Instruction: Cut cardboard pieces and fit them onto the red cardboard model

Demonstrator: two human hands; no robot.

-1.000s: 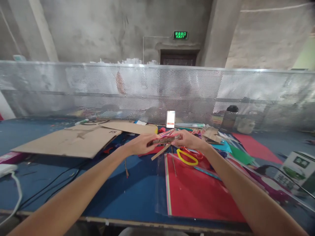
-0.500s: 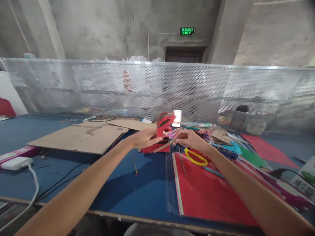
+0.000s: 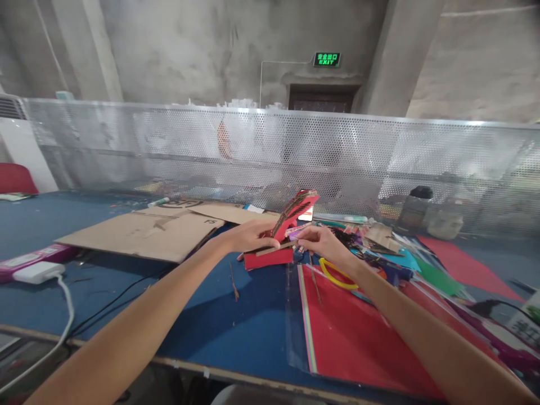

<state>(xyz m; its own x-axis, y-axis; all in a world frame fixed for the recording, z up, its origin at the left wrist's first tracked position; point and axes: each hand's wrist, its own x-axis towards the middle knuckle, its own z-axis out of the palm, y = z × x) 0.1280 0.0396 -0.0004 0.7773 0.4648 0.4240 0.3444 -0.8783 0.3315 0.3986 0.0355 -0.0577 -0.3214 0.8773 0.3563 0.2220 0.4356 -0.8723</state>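
Observation:
My left hand is closed on a red cardboard craft piece, which has dark brown strips on its face and leans to the right. Below it is the craft's low red box-like base, near the table surface. Between finger and thumb, my right hand pinches one end of a thin brown cardboard strip. That strip lies across the top of the base, its other end close to my left thumb. Most of my left fingers are hidden behind the craft piece.
Flat brown cardboard lies left, near a purple power strip with a white plug. Yellow-handled scissors and a pack of red paper lie right. A phone, a dark-capped bottle and a mesh divider stand behind.
The red craft piece has tilted to the right, showing more of its striped face. The strip in my right hand has come down closer along the base. The view has shifted slightly left.

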